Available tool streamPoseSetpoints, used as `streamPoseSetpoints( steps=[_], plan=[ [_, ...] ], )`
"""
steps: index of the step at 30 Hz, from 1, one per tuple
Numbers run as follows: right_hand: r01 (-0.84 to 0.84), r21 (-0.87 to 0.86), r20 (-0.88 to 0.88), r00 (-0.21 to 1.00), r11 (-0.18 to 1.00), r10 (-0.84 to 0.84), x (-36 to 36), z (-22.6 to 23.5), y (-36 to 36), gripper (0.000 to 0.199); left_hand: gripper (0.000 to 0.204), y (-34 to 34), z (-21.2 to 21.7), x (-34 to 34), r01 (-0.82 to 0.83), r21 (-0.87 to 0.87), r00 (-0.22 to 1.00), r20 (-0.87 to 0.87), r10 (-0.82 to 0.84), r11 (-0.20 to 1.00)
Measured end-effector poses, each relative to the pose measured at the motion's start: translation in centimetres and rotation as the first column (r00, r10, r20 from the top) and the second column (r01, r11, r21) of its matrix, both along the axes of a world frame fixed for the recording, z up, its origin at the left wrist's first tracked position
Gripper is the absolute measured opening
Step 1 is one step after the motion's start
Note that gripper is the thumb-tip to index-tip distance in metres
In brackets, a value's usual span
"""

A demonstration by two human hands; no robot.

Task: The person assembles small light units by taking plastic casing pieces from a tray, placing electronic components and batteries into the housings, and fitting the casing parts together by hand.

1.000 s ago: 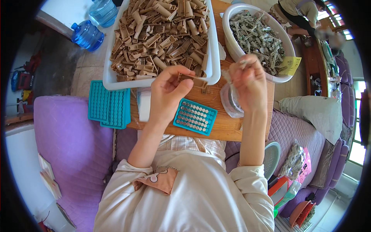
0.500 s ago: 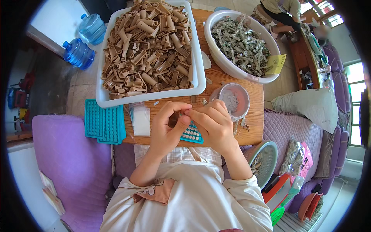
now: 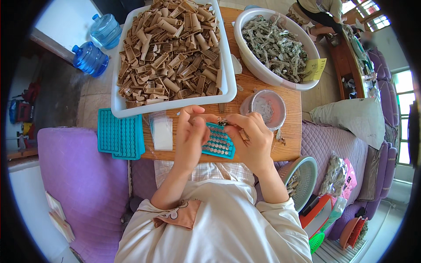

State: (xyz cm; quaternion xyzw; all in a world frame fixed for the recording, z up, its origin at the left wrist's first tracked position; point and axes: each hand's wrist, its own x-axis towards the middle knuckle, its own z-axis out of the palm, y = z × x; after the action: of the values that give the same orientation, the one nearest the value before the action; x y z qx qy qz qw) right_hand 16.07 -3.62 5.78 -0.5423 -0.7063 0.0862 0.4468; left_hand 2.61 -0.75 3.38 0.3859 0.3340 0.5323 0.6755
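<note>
Teal grid tray [image 3: 218, 143], cells mostly filled, flat on table edge; small metal piece [image 3: 222, 122] above it.

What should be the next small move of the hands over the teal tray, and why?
Probably lower the small metal piece into an empty cell of the teal plastic grid tray. Both the left hand and the right hand pinch it right above this tray, where many cells already hold round parts.

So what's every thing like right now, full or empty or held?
White tray: heaped with tan pieces.
White basin: full of grey-green bits.
Small clear tub: open, some bits inside.
Teal grid tray: partly filled, under the hands.
Left hand: pinching a small part.
Right hand: pinching it too.
</note>
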Motion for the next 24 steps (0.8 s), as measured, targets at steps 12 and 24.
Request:
streamPoseSetpoints(
  steps=[12, 24],
  plan=[
    [0.087, -0.147, -0.289, 0.949, 0.985, -0.127, -1.7, 0.0, 0.1, 0.015, 0.028, 1.1, -0.3, -0.1, 0.153, -0.162, 0.923, 0.376, -0.082, 0.975],
    [0.089, -0.072, -0.392, 0.913, 0.993, -0.110, -2.6, -0.7, 0.6, 0.013, 0.047, 1.2, -1.5, -0.4, 0.164, 0.049, 0.956, 0.240, -0.171, 0.985]
  ],
)
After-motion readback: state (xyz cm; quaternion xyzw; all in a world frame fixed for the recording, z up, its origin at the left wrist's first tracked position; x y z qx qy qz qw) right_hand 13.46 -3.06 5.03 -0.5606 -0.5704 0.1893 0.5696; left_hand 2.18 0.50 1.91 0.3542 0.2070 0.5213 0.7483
